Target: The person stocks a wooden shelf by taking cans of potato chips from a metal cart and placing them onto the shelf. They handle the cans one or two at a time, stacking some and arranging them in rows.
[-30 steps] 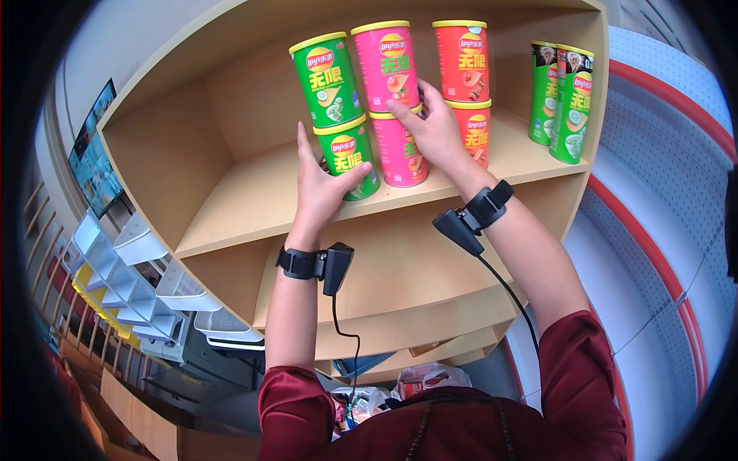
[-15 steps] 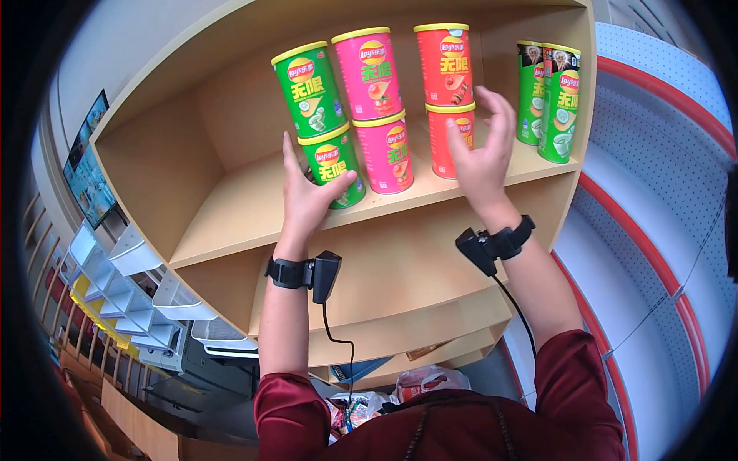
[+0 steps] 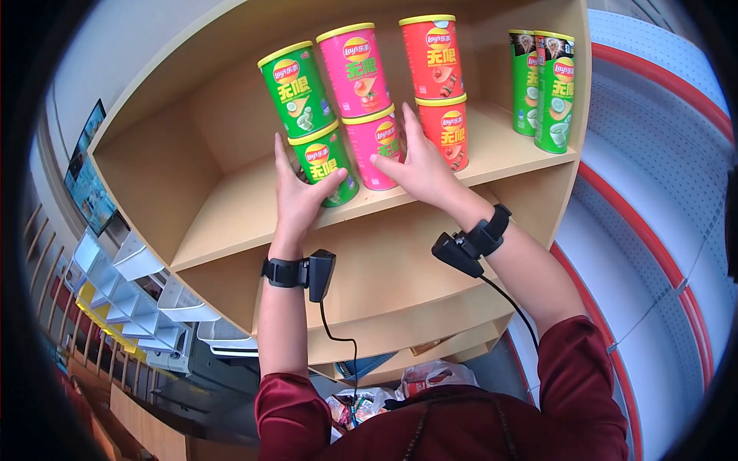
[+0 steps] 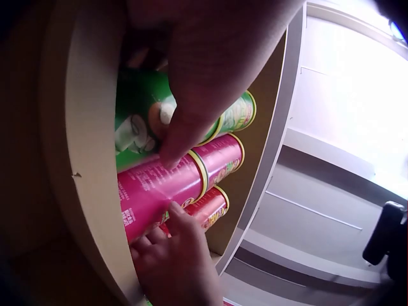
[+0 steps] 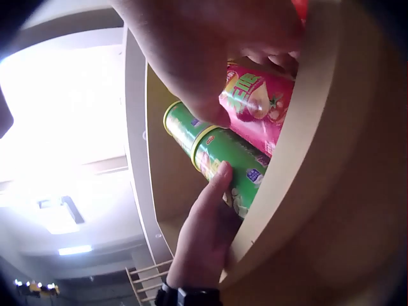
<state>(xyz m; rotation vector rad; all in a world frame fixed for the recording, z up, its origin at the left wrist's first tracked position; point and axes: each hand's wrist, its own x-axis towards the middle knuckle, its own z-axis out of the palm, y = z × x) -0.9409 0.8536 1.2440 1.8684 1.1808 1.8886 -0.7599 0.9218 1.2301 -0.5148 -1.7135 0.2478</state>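
Observation:
Two short green chip cans are stacked on the wooden shelf, the lower green can (image 3: pixel 321 160) under the upper one (image 3: pixel 296 94). My left hand (image 3: pixel 298 198) holds the lower green can, thumb across its front and fingers along its left side. Beside it stands a pink pair, the lower pink can (image 3: pixel 366 147) beneath the upper pink can (image 3: pixel 356 73). Around the lower pink one my right hand (image 3: pixel 425 170) reaches, thumb on its front and fingers along its right side. In the left wrist view the right thumb lies against the pink can (image 4: pixel 156 191).
To the right stands a red stack, a lower red can (image 3: pixel 444 132) under an upper one (image 3: pixel 432 63). Two tall green cans (image 3: pixel 557 104) stand at the shelf's right end. The shelf's front edge (image 3: pixel 223 242) runs below the hands. White pegboard racks (image 3: pixel 653 146) are at right.
My right hand left the upper pink can, passed in front of the lower red can, and came back left to the lower pink can. My left hand stayed at the lower green can.

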